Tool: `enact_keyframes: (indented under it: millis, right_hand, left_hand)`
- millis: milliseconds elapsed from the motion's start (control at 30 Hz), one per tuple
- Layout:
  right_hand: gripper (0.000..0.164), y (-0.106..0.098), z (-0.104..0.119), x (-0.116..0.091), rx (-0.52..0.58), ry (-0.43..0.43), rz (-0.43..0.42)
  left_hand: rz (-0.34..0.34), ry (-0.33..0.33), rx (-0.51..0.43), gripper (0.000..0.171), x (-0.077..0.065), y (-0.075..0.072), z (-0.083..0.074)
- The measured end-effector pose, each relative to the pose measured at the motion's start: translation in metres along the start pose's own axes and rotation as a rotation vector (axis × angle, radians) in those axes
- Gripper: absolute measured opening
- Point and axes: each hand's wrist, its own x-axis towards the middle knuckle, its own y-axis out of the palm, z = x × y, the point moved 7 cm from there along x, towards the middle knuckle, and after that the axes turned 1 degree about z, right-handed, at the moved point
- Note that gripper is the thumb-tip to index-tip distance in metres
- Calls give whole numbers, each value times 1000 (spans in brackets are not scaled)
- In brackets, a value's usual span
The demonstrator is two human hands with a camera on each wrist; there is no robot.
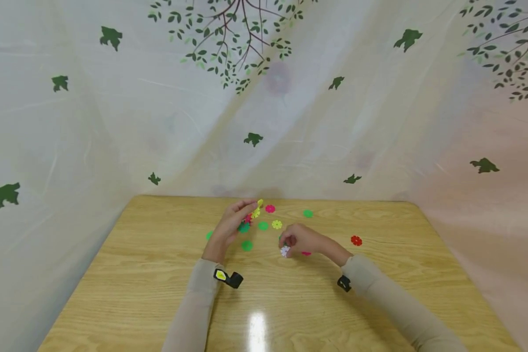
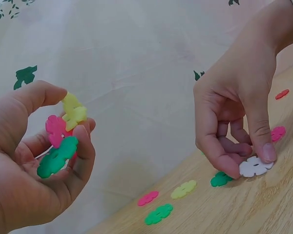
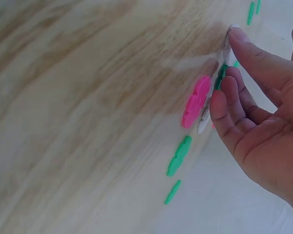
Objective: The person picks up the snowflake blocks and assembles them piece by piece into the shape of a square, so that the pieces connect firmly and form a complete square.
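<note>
My left hand (image 1: 230,226) holds a cluster of notched, flower-shaped plastic discs just above the table. In the left wrist view, a yellow disc (image 2: 74,112), a pink disc (image 2: 55,130) and a green disc (image 2: 57,157) are grouped between the curled fingers and thumb. To the right, my right hand (image 1: 306,238) pinches a white flower disc (image 2: 255,167) between thumb and index finger, down at the tabletop. Whether that disc still touches the wood, I cannot tell. Close by lie a green disc (image 2: 221,179) and a pink disc (image 3: 196,102).
Loose discs lie about the wooden table (image 1: 158,293): green (image 1: 247,245), yellow (image 1: 276,224), pink (image 1: 270,209), another green (image 1: 308,213) and, farther right, red (image 1: 356,240). A pale curtain (image 1: 180,122) printed with leaves and birds rises behind the table's back edge.
</note>
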Motion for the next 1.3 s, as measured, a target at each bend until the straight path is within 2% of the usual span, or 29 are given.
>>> enact_keyframes:
  millis: [200, 367, 533, 700, 933, 1100, 1300]
  right_hand:
    - [18, 3, 0, 5, 34, -3, -14]
    - [16, -1, -2, 8, 77, 15, -41]
    - [17, -20, 2, 8, 107, 4, -166]
    - [27, -41, 3, 9, 217, 20, -313]
    - [23, -65, 11, 13, 292, 45, -491]
    - [26, -75, 19, 18, 338, 32, -562]
    - [26, -79, 24, 23, 376, -3, -608]
  left_hand:
    - [-21, -21, -52, 34, 0, 0, 2]
    - [-14, -15, -63, 32, -1, 1, 3]
    - [15, 5, -28, 34, -1, 3, 3]
    - [33, 24, 12, 35, 1, 3, 3]
    - [37, 23, 22, 37, 4, 4, 3]
    - [43, 22, 39, 40, 4, 6, 3]
    - [54, 36, 47, 40, 3, 8, 2]
